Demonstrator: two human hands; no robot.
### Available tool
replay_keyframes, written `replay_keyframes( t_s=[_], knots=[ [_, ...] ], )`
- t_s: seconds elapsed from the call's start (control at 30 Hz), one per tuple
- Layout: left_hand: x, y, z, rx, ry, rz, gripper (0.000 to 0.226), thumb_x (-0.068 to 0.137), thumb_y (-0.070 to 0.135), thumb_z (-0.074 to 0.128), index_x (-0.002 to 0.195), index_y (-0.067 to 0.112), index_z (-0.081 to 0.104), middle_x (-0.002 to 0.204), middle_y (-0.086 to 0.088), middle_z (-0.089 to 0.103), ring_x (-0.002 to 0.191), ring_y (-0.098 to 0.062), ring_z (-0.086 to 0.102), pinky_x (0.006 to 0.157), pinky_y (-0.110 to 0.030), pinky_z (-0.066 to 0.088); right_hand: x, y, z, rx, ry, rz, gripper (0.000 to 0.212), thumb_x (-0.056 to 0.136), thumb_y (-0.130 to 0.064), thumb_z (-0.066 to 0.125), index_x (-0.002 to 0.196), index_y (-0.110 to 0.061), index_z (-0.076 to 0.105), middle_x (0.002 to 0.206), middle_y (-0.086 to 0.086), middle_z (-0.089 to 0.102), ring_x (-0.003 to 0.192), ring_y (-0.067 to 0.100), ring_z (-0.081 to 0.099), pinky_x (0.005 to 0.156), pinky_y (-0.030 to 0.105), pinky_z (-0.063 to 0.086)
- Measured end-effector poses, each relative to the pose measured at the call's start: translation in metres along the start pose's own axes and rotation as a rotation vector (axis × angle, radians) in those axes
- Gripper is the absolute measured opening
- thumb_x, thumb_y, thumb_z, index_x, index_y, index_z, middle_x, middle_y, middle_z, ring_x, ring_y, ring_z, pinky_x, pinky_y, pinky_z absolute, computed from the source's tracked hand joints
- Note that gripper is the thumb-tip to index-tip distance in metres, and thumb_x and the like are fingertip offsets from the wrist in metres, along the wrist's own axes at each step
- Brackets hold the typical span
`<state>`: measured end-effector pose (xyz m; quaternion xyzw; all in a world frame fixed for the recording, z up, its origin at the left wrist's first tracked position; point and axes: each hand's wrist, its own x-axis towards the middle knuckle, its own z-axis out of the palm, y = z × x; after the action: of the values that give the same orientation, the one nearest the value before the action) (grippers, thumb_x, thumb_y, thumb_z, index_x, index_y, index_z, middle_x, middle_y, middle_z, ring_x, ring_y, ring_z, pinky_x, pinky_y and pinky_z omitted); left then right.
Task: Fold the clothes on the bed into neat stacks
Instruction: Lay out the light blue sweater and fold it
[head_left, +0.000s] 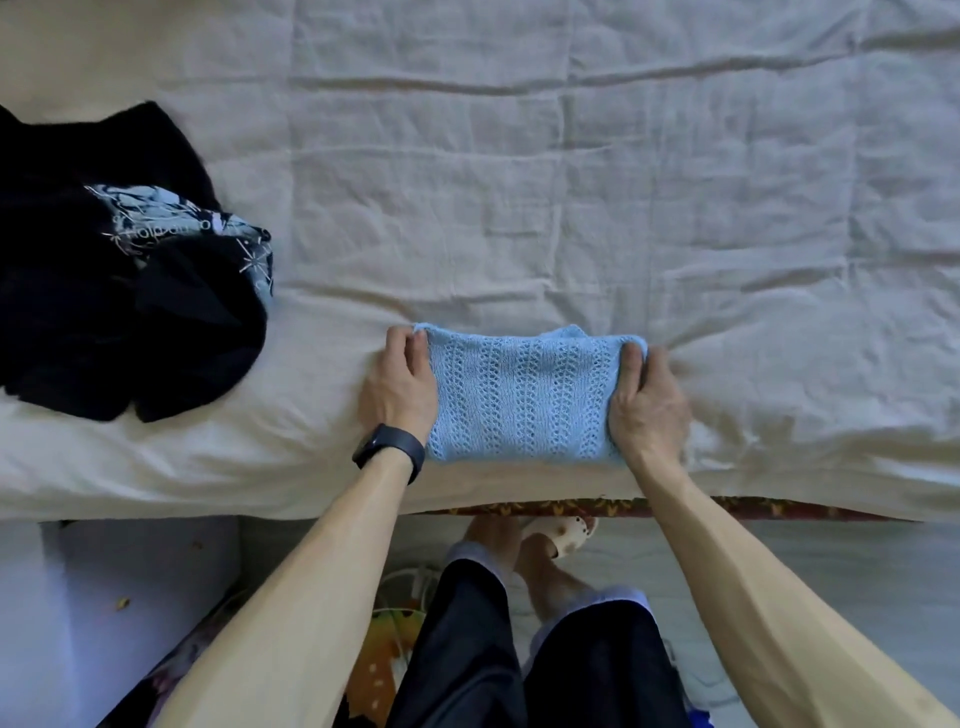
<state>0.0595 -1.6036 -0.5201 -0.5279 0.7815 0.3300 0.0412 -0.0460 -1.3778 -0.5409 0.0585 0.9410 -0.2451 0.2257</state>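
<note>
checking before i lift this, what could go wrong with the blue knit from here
1. The blue knit top lies close to the near edge of the bed; a tug toward the body could drop it to the floor.
2. The left hand and right hand grip only its sides, so the loose knit may sag and unfold if lifted.

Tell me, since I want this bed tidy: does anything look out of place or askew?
The dark clothes at the left of the bed lie in a crumpled heap, a blue-printed piece bunched among them, none folded. The light blue knit, gripped at its sides by the left hand and right hand, looks square and neat.
</note>
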Motion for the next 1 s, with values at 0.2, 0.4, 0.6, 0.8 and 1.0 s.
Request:
replay_keyframes(
  t_s=[0.2,0.4,0.6,0.8,1.0],
  knots=[
    [-0.004,-0.005,-0.001,-0.021,0.036,0.082,0.025,0.103,0.038,0.048,0.109,0.018,0.061,0.094,0.000,0.067,0.082,-0.020,0.060,0.061,-0.022,0.029,0.000,0.001,-0.014,0.000,-0.044,0.061,0.048,0.095,-0.073,0.028,0.102,-0.029,0.046,0.095,-0.002,0.061,0.085,0.025,0.056,0.073,0.039,0.039],
    [-0.077,-0.002,0.001,0.277,0.131,0.548,0.053,0.092,0.034,0.062,0.137,0.006,0.056,0.141,-0.018,0.051,0.129,-0.034,0.047,0.105,-0.048,0.035,-0.056,-0.003,-0.030,-0.032,0.132,-0.228,0.068,0.098,-0.061,0.042,0.144,-0.010,0.045,0.152,0.013,0.039,0.139,0.032,0.038,0.114,0.041,0.026],
    [-0.088,0.018,0.039,0.623,-0.180,0.760,0.060,0.099,0.038,0.028,0.155,0.017,0.035,0.162,0.003,0.030,0.151,-0.014,0.024,0.120,-0.052,0.011,-0.057,-0.019,0.002,-0.313,0.035,-0.714,0.051,0.105,-0.033,0.037,0.154,-0.024,0.044,0.164,0.008,0.032,0.154,0.026,0.023,0.124,0.054,0.016],
    [-0.043,-0.019,0.054,0.741,-0.213,0.789,0.067,0.097,0.066,0.015,0.158,0.042,0.000,0.167,0.007,-0.001,0.154,-0.025,-0.002,0.122,-0.050,-0.012,-0.028,0.018,0.035,-0.492,0.049,-0.744,0.056,0.108,-0.044,0.028,0.161,-0.026,0.027,0.169,0.000,0.020,0.157,0.019,0.013,0.124,0.057,0.013],
    [-0.027,-0.050,0.033,0.654,-0.135,0.701,0.066,0.093,0.073,0.026,0.154,0.054,0.008,0.166,0.010,0.000,0.154,-0.020,0.000,0.118,-0.053,-0.016,-0.030,0.031,0.035,-0.427,0.043,-0.548,0.069,0.100,-0.065,0.031,0.161,-0.035,0.021,0.169,-0.007,0.006,0.158,0.017,0.002,0.124,0.053,-0.003]
  ],
)
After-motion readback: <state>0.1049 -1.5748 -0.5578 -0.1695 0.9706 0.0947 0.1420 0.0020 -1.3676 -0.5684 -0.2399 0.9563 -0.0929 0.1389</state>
